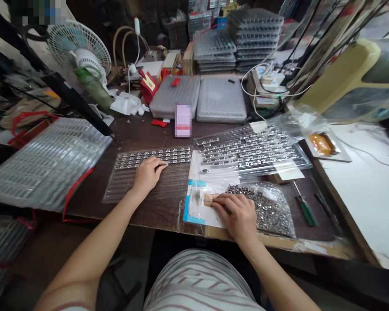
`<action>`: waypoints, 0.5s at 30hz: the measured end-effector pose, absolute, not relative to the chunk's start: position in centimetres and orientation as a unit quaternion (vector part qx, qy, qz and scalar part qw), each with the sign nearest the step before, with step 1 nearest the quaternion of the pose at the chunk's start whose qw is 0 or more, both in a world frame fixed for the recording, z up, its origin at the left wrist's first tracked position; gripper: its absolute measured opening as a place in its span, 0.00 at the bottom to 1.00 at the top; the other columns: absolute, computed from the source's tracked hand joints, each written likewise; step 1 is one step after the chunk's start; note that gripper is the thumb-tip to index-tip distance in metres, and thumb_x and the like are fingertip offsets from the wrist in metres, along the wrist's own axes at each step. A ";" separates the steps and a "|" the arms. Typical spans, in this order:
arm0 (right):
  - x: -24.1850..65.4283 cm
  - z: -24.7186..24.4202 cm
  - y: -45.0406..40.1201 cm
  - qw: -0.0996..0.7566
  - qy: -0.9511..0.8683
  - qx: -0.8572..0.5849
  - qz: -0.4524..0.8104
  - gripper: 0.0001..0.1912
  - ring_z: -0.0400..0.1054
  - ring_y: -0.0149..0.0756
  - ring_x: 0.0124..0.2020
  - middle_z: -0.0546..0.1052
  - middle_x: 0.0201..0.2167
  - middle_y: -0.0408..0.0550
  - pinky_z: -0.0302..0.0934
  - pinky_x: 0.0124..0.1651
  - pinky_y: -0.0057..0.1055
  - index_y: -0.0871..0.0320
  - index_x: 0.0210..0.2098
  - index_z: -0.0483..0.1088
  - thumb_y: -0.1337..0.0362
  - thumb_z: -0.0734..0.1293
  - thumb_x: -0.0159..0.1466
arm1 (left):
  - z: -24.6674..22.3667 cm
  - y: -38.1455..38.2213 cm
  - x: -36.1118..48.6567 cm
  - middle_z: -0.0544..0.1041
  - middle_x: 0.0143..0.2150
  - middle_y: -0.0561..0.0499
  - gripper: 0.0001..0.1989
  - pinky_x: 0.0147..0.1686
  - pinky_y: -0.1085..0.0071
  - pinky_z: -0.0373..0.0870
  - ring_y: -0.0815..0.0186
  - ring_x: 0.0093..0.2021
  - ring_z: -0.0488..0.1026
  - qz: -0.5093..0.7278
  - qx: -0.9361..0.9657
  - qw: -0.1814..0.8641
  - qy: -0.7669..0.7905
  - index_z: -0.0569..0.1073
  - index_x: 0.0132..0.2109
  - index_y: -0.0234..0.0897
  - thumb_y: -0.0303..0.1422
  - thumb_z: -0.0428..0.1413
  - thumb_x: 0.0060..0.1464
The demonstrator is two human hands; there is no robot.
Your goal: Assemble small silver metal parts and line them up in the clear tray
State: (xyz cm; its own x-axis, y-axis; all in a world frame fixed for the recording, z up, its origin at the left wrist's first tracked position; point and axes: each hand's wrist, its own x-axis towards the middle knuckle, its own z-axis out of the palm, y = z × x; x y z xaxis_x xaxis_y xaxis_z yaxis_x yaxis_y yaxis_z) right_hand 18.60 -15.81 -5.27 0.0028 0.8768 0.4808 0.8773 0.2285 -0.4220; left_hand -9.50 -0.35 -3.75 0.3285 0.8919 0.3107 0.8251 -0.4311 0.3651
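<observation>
The left hand (147,175) lies palm-down on a clear plastic blister tray (142,185), its curled fingers (164,164) touching the end of the upper rows of small metal parts (152,157), though no firm grip shows. The right hand (236,216) rests at the mouth of a clear bag of loose metal parts (272,211), its fingers (218,201) bent over a tan pad (209,199); whether they hold it, I cannot tell. Both forearms reach forward over the dark tabletop (162,211).
</observation>
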 end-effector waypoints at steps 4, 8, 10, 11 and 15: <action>18.5 -5.7 -15.5 0.327 -0.707 -0.627 0.008 0.05 0.65 0.31 0.35 0.79 0.36 0.40 0.49 0.39 0.33 0.48 0.34 0.77 0.60 0.67 0.62 | -3.5 -1.3 -10.9 0.76 0.38 0.48 0.10 0.41 0.66 0.68 0.61 0.39 0.73 0.217 0.798 0.018 0.562 0.79 0.38 0.38 0.33 0.52 0.59; 18.7 -5.7 -15.5 0.324 -0.708 -0.628 0.010 0.07 0.64 0.31 0.35 0.79 0.35 0.40 0.49 0.38 0.33 0.47 0.35 0.77 0.60 0.66 0.63 | -2.4 -2.2 -7.0 0.76 0.39 0.48 0.09 0.42 0.67 0.68 0.63 0.40 0.72 0.249 0.812 0.046 0.525 0.78 0.40 0.38 0.32 0.53 0.58; 18.5 -5.7 -15.4 0.323 -0.708 -0.628 0.004 0.07 0.63 0.31 0.35 0.78 0.35 0.41 0.49 0.38 0.33 0.47 0.35 0.77 0.60 0.66 0.63 | -2.2 -2.5 -3.6 0.77 0.39 0.50 0.09 0.42 0.69 0.69 0.65 0.40 0.73 0.253 0.836 0.110 0.475 0.78 0.40 0.39 0.31 0.53 0.58; 18.4 -5.7 -15.3 0.320 -0.708 -0.629 0.000 0.07 0.63 0.31 0.35 0.78 0.34 0.41 0.48 0.38 0.32 0.47 0.35 0.77 0.60 0.66 0.63 | -2.2 -2.6 -1.8 0.77 0.39 0.50 0.08 0.42 0.69 0.69 0.65 0.39 0.73 0.246 0.845 0.135 0.455 0.78 0.39 0.39 0.31 0.53 0.58; 18.2 -5.3 -15.4 0.295 -0.718 -0.629 -0.036 0.07 0.63 0.32 0.35 0.77 0.35 0.42 0.49 0.38 0.32 0.47 0.37 0.77 0.60 0.66 0.62 | -2.5 -2.5 3.3 0.78 0.38 0.49 0.05 0.41 0.67 0.69 0.63 0.39 0.73 0.212 0.857 0.147 0.446 0.77 0.38 0.38 0.32 0.57 0.55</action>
